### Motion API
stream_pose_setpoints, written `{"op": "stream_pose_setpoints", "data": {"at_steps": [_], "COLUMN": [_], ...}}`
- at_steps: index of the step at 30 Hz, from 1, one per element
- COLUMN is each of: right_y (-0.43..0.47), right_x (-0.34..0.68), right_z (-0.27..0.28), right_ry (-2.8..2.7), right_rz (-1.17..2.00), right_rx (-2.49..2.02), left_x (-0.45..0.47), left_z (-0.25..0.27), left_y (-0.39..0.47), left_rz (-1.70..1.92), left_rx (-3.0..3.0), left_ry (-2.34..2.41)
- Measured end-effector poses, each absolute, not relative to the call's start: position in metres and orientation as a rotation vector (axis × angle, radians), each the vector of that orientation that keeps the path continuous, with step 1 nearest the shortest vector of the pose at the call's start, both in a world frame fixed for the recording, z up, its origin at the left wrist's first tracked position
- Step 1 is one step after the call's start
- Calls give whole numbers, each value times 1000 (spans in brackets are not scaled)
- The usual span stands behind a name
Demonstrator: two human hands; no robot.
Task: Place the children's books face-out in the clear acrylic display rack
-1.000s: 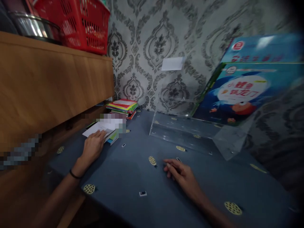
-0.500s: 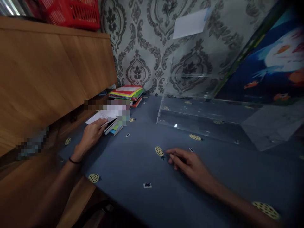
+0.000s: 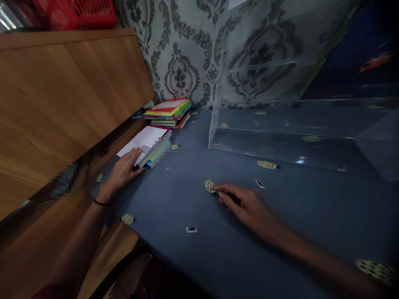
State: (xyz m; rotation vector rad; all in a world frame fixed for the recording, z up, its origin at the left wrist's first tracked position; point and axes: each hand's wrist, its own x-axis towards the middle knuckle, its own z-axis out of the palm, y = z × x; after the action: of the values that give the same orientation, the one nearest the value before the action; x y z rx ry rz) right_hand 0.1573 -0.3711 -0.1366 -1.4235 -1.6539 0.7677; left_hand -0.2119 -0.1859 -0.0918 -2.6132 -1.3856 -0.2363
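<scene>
My left hand point(image 3: 126, 167) lies on the front corner of a stack of books point(image 3: 149, 140). Its fingers are stretched over the white top cover, and the thumb is spread along the lower front edge. Pale, blue and green edges show lower in the stack, partly blurred out. Over the middle of the table, my right hand point(image 3: 245, 203) has its thumb and index fingertips close together beside a printed yellow pineapple point(image 3: 210, 186). Nothing shows between those fingertips; the other fingers are curled and mostly hidden.
Behind the first stack lies another pile of colourful books point(image 3: 168, 112) by the wall. A clear acrylic stand point(image 3: 215, 120) occupies the back right of the blue patterned table point(image 3: 174, 199). Left is a wooden cabinet point(image 3: 75, 83) topped by a red basket point(image 3: 84, 14).
The view has tilted downward, so the wall and stand sit higher or are cut off. My left thumb has moved down and away from the books' edge. My right thumb and index fingertips are closer together.
</scene>
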Motion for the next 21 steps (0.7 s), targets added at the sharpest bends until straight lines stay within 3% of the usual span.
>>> {"op": "stream_pose_setpoints", "data": {"at_steps": [21], "right_y": [-370], "right_x": [161], "right_z": [-150], "right_ry": [-1633], "right_rz": [735], "right_rx": [-1487], "left_x": [-216], "left_z": [-55], "left_y": [-171], "left_rz": [-203], "left_rx": [-2657], "left_ry": [-1323]}}
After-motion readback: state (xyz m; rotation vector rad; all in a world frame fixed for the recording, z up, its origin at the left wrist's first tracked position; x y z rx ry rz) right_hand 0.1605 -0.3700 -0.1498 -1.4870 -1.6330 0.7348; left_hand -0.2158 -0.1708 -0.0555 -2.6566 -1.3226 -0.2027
